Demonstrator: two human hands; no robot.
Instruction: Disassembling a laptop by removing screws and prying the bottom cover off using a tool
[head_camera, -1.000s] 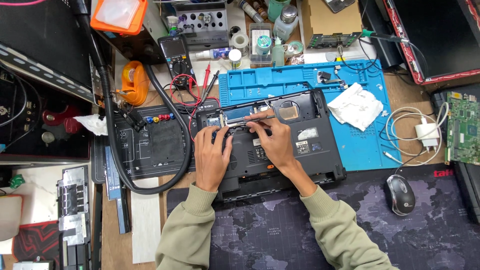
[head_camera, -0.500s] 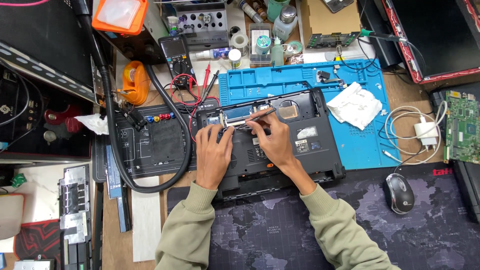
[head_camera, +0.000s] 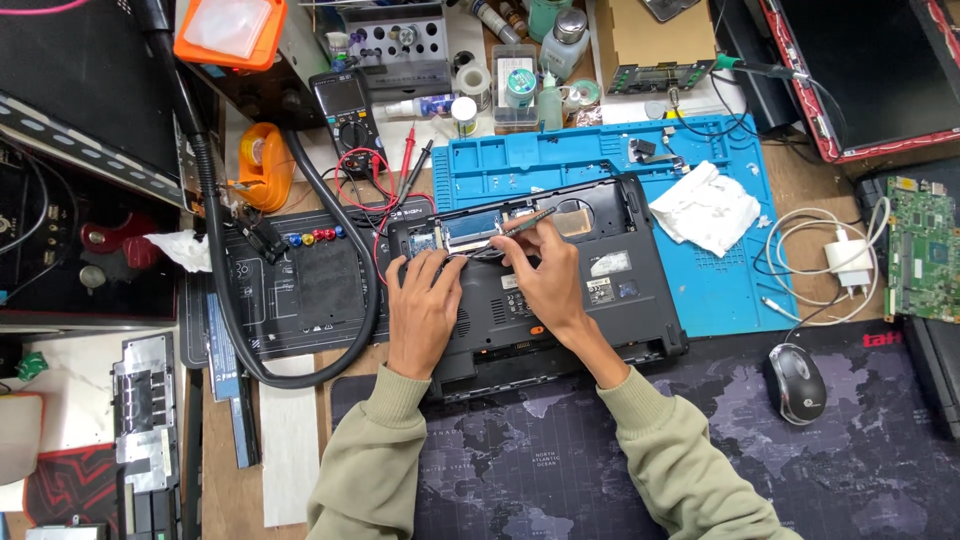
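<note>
1. A cluttered wooden bench (head_camera: 290, 455) fills the view from above, laid with a dark desk mat printed with a world map (head_camera: 560, 470) along its near edge.
2. A blue silicone repair mat (head_camera: 720, 290) lies behind the dark mat, under the far right part of an upturned black laptop base (head_camera: 620, 300) that sits at the centre of the bench with its bottom cover facing up and an open bay along its far edge.
3. A thick black hose (head_camera: 215, 240) curves down from the upper left and loops round a black work mat (head_camera: 310, 290) just left of the laptop.
4. The person's left hand (head_camera: 422, 310) rests flat on the laptop's near left part, fingers spread and pressing on the casing, gripping nothing.
5. The right hand (head_camera: 545, 275) is over the middle of the laptop, fingers closed around a slim screwdriver (head_camera: 528, 222) whose tip points into the open bay at the far edge.
6. A crumpled white cloth (head_camera: 705, 208) lies on the blue mat, just right of the laptop.
7. A black multimeter (head_camera: 345, 108) with red leads stands behind the black work mat.
8. A dark computer mouse (head_camera: 796, 383) sits on the map mat, well right of the hands.
</note>
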